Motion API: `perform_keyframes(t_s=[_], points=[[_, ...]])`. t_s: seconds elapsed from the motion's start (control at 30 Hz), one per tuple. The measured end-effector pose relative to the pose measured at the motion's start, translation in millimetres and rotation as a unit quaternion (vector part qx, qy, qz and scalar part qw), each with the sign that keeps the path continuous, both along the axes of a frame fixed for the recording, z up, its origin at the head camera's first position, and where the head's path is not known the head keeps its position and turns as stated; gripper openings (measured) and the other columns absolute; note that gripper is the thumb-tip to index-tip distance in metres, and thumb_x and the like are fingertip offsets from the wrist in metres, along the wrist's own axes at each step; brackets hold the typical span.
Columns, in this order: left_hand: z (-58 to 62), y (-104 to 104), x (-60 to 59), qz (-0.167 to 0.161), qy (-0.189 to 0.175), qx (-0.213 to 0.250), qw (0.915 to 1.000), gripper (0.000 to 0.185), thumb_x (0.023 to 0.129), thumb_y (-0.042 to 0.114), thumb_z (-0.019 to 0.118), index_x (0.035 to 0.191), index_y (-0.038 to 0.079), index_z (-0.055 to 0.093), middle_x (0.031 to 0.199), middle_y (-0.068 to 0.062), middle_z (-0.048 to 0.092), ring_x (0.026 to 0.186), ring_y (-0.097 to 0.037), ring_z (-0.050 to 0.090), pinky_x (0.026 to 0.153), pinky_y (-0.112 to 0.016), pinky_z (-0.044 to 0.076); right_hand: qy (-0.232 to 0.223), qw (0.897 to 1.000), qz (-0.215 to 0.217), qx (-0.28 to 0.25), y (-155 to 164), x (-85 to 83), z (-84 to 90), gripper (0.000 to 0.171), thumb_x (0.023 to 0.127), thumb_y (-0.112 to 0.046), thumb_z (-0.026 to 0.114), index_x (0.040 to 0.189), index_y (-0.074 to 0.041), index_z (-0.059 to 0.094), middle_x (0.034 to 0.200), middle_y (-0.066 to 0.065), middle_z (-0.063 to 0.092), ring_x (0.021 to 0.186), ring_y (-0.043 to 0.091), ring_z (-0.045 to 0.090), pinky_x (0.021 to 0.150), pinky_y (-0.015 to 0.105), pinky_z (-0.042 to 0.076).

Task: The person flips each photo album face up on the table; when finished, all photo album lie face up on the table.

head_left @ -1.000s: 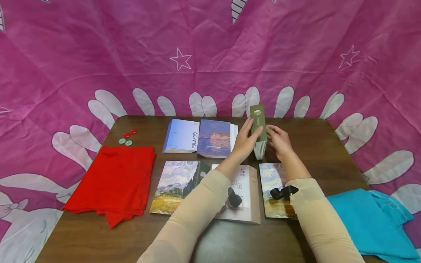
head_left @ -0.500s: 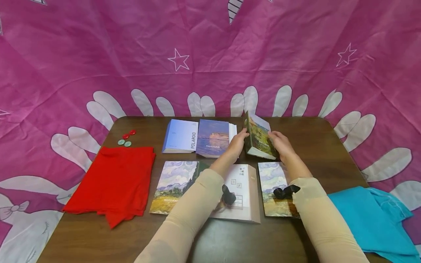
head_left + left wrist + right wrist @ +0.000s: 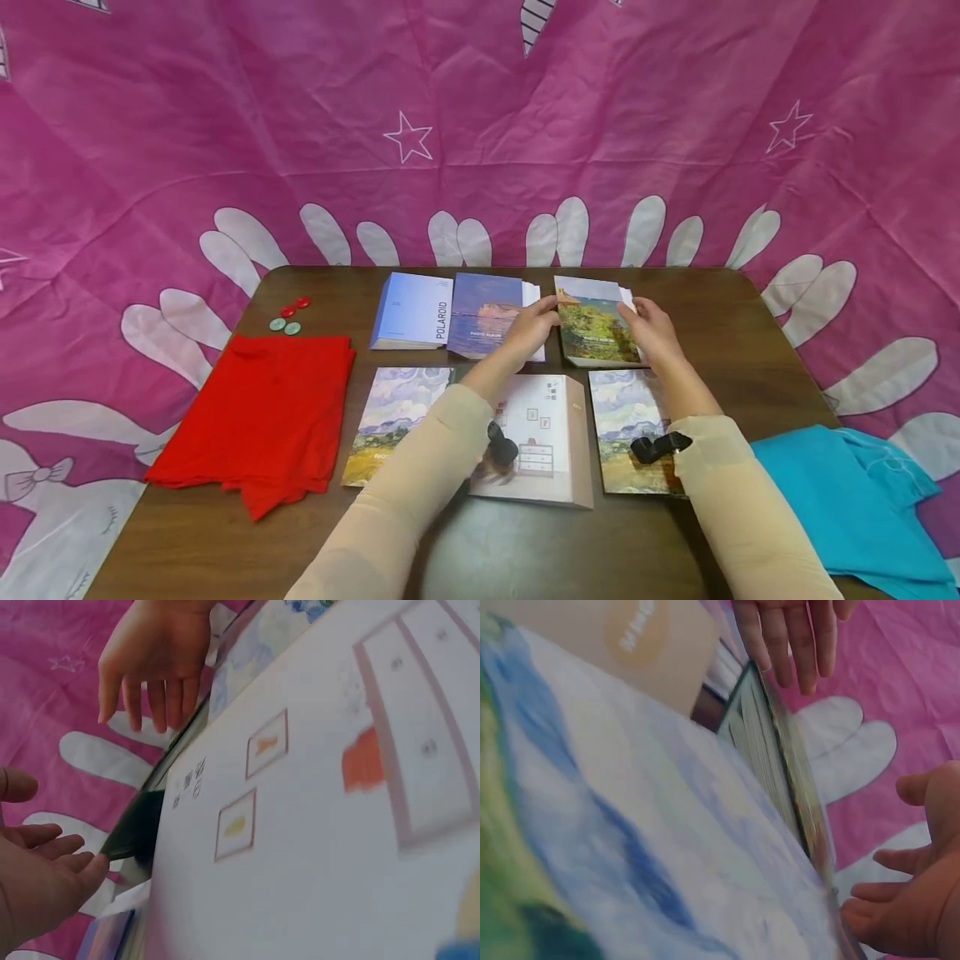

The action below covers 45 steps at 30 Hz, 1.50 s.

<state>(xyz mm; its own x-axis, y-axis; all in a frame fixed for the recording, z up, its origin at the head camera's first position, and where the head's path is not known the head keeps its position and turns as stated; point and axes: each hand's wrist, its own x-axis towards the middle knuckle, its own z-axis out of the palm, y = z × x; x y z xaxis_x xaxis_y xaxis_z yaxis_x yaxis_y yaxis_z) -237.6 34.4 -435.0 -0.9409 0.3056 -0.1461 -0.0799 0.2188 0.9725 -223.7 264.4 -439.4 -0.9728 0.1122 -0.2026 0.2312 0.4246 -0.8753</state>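
A: Album point(image 3: 597, 327), green landscape cover, lies flat on the table point(image 3: 720, 317) in the far row, cover up. Grip status?

B: Both hands at its edges. Left hand point(image 3: 531, 323) meets the left edge with fingers nearly straight, fingertips point(image 3: 88, 864) just at the dark spine in the left wrist view. Right hand point(image 3: 654, 327) sits at the right edge, fingers loosely bent and spread. Neither hand closes around the album; whether the right fingertips actually touch it, I cannot tell.

A: Confirmed from the wrists?

B: Right wrist view shows the album's page edges point(image 3: 769, 761) with the other hand's fingers point(image 3: 791, 637) straight beyond them. No pinch visible.

A: Neighbours?

B: Just left of the album, a blue seascape album point(image 3: 486, 325), with a white sheet edge between them. Further left, a pale blue box marked POLAROID point(image 3: 412, 310), touching the seascape one.

A: Near row?

B: Under the forearms: a wheat-field album point(image 3: 390, 417), a white box with furniture drawings point(image 3: 551, 433), and a second wheat-field album point(image 3: 626, 417). Each wrist carries a small black camera, left point(image 3: 501, 450), right point(image 3: 654, 447).

A: Outer items?

B: Red cloth point(image 3: 262, 417) at the left, with red and green buttons point(image 3: 288, 315) beyond it. Blue cloth point(image 3: 855, 492) at the right. Pink sheet with white stars point(image 3: 408, 137) hangs behind.
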Motion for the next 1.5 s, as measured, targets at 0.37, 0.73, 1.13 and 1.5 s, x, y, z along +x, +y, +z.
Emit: perform_keyframes(t_s=[0.37,0.73,1.13,1.5], points=[[10.2,-62,24.8,-0.001,0.078,-0.025,0.9966,0.056,0.102,0.014,0.044,0.157,0.007,0.035,0.161,-0.011,0.037,0.15,-0.032,0.028,0.121,-0.048,0.025,0.063,0.974,-0.06,-0.209,-53,29.9,8.0,0.062,0.106,-0.034,0.049,0.155,-0.001,0.03,0.16,0.015,0.032,0.148,0.027,0.029,0.121,0.044,0.026],[7.6,-121,58.5,0.04,0.073,-0.081,0.9932,0.06,0.104,0.023,0.051,0.16,0.015,0.032,0.156,-0.011,0.042,0.141,-0.035,0.041,0.115,-0.054,0.035,0.034,0.963,-0.014,-0.266,-111,62.3,8.8,0.053,0.108,-0.017,0.047,0.152,0.004,0.028,0.155,0.024,0.034,0.145,0.032,0.033,0.12,0.048,0.027],[-2.2,-194,107.6,0.058,0.111,-0.172,0.9771,0.06,0.102,0.018,0.054,0.157,0.004,0.034,0.163,-0.018,0.03,0.146,-0.038,0.035,0.119,-0.054,0.028,-0.039,0.95,0.115,-0.287,-169,104.9,-4.1,0.06,0.105,-0.022,0.053,0.155,0.002,0.03,0.158,0.025,0.033,0.145,0.041,0.034,0.12,0.05,0.027],[-19.2,-227,137.0,0.123,0.02,-0.158,0.9796,0.062,0.104,0.022,0.052,0.159,0.003,0.029,0.167,-0.021,0.013,0.153,-0.038,0.014,0.122,-0.056,0.012,-0.119,0.915,0.301,-0.24,-185,119.6,-3.6,0.066,0.109,-0.03,0.043,0.16,0.002,0.016,0.165,0.025,0.016,0.148,0.044,0.025,0.12,0.052,0.022]])
